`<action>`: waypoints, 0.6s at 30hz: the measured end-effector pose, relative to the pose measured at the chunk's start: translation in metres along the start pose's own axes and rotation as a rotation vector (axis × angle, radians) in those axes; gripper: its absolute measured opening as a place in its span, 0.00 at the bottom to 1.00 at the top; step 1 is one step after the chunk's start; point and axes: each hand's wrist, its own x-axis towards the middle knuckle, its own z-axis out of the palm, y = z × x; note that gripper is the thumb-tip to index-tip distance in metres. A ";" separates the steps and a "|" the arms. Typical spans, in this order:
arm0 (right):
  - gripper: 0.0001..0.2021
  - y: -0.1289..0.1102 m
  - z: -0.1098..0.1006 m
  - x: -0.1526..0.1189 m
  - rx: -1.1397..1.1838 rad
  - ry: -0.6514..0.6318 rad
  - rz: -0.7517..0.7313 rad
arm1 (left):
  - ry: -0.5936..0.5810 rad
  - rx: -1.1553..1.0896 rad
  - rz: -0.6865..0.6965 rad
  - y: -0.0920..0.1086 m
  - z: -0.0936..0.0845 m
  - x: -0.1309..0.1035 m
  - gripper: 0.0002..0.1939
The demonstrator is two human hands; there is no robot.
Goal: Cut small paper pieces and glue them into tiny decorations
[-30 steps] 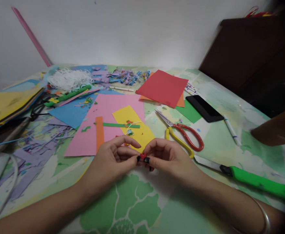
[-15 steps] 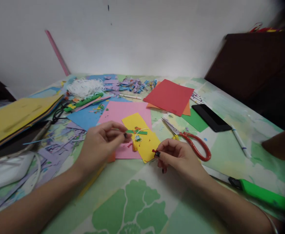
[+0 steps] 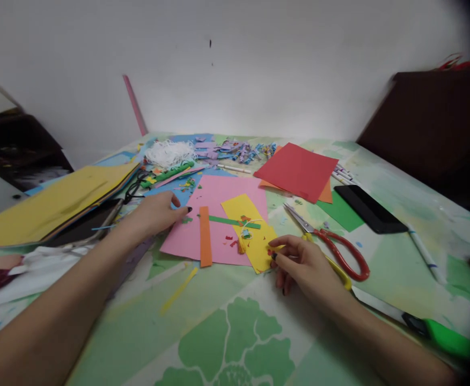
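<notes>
My left hand hovers over the left edge of the pink sheet, its thumb and forefinger apart with nothing between them. At the lower right of the yellow paper, my right hand pinches a small red paper piece. An orange strip and a green strip lie on the pink sheet, the green one reaching onto the yellow paper. A white string loop with a yellow tassel and red scraps sit nearby.
Red-handled scissors, a cutter knife and a black phone lie on the right. Red paper and white shredded strands are farther back. Stacked coloured sheets cover the left.
My left hand has moved left, away from the tassel, and its fingers have parted, uncovering the orange strip. The view has shifted left. My right hand still pinches the red piece.
</notes>
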 end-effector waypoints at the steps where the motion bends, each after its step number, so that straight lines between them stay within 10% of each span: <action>1: 0.14 -0.001 0.000 -0.001 0.014 -0.005 0.001 | -0.003 -0.040 -0.003 0.001 0.001 -0.001 0.20; 10: 0.17 -0.008 -0.008 -0.007 0.116 -0.010 -0.040 | -0.126 -0.447 -0.014 0.008 0.010 -0.008 0.15; 18: 0.13 -0.013 -0.037 0.002 -0.058 0.296 -0.224 | -0.149 -0.734 -0.114 0.003 0.012 -0.001 0.12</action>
